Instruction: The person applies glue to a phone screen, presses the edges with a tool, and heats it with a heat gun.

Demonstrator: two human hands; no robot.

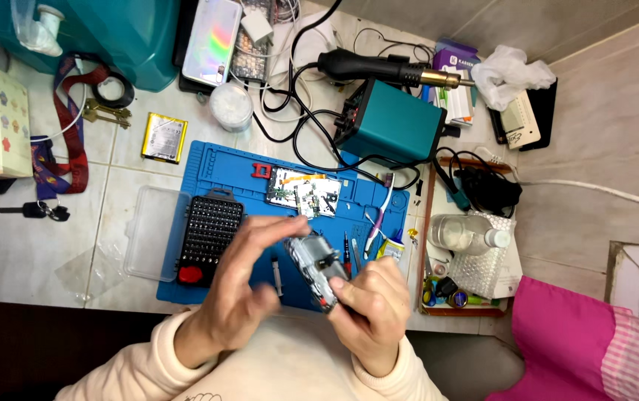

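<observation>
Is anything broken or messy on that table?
The small grey device in the right hand is opened up, its insides showing. Loose circuit boards lie on the blue mat, and black cables tangle around the teal station. Nothing looks spilled.

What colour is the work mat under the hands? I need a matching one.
Blue: the work mat shows best in the head view, lying beneath both hands.

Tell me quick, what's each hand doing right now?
Left hand: fingers curled at the top of the opened phone, blurred; grip cannot be told.
Right hand: closed, holding the opened phone.
</observation>
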